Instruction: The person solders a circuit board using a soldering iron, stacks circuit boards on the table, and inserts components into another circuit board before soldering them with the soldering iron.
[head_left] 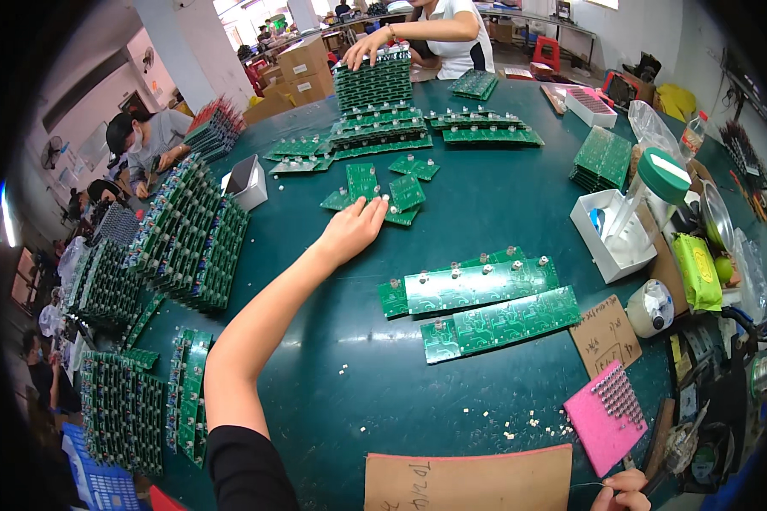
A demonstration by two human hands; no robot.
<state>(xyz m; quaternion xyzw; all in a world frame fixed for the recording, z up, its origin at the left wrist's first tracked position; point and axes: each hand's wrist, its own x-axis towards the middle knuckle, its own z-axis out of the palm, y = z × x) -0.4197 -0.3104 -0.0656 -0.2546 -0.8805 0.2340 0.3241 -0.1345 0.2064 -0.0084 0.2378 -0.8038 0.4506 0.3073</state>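
Note:
My left hand (358, 228) reaches out over a loose group of small green circuit boards (362, 180). Its fingertips are drawn together on one small circuit board (400, 216), whose near part they cover. At the bottom right, my right hand (624, 494) is partly cut off by the frame; its fingers pinch a thin, pale solder wire (585, 485). Beside that hand lies a pink foam pad (595, 417) bearing rows of small metal parts (619, 397). Long green circuit boards (516, 324) lie in two rows mid-table, the farther row carrying round metal parts.
Tall stacks of circuit boards (183, 238) stand at left. Across the table, a person's hand (368, 44) rests on another stack (373, 83). At right are a white box (605, 243), a green-lidded container (663, 176) and a solder spool (765, 370). Cardboard (469, 481) lies at the near edge.

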